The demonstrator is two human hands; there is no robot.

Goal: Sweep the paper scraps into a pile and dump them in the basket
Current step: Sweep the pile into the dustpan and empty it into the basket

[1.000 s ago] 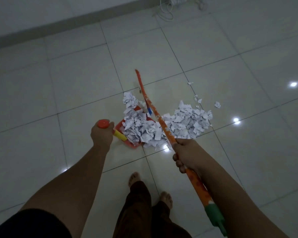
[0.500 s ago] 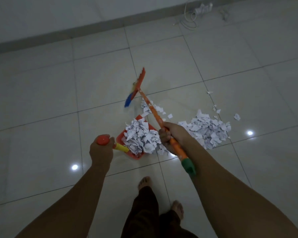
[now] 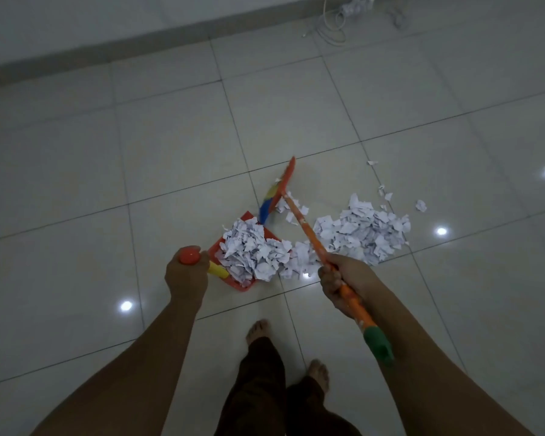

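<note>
While scraps [image 3: 255, 253] bury dustpan [image 3: 243, 286], left hand [image 3: 186, 275] hiding handle [image 3: 217, 271], broom [image 3: 306, 228] head seemingly blurred

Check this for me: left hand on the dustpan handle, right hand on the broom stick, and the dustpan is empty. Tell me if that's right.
Not quite. The head view shows the dustpan heaped with paper scraps, not empty. The rest stands: the left hand grips the dustpan handle and the right hand grips the broom stick.
</note>
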